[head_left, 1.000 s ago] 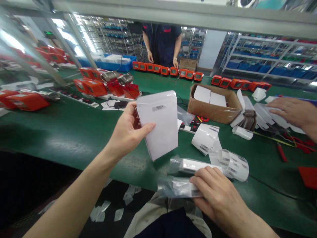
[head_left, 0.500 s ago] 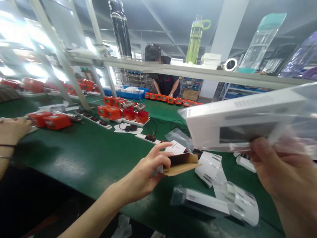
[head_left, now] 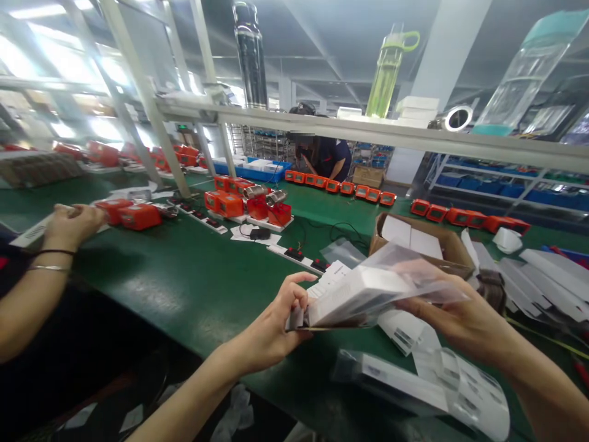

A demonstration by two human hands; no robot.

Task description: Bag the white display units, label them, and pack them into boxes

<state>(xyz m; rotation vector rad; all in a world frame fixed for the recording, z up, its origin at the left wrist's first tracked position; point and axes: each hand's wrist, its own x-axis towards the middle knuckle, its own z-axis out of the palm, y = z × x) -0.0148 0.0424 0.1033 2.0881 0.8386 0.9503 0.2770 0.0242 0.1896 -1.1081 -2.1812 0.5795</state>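
My left hand (head_left: 276, 328) pinches the near end of a flat white packet (head_left: 322, 288), held level over the green table (head_left: 193, 288). My right hand (head_left: 464, 316) grips a white box in a clear plastic bag (head_left: 368, 291) whose end meets the packet. Another bagged white box (head_left: 396, 380) lies on the table below my hands. A roll of barcode labels (head_left: 464, 390) lies just right of it.
An open cardboard box (head_left: 448, 245) of white packets stands behind my hands. Orange devices (head_left: 230, 202) sit in rows across the table. Another person's hand (head_left: 73, 224) works at the left. A person in dark blue (head_left: 326, 156) bends over the far side. Bottles stand on an overhead shelf (head_left: 350, 129).
My right hand has come down and left, bringing the bagged box from up near the camera to the packet in my left hand. The view has shifted a little right.
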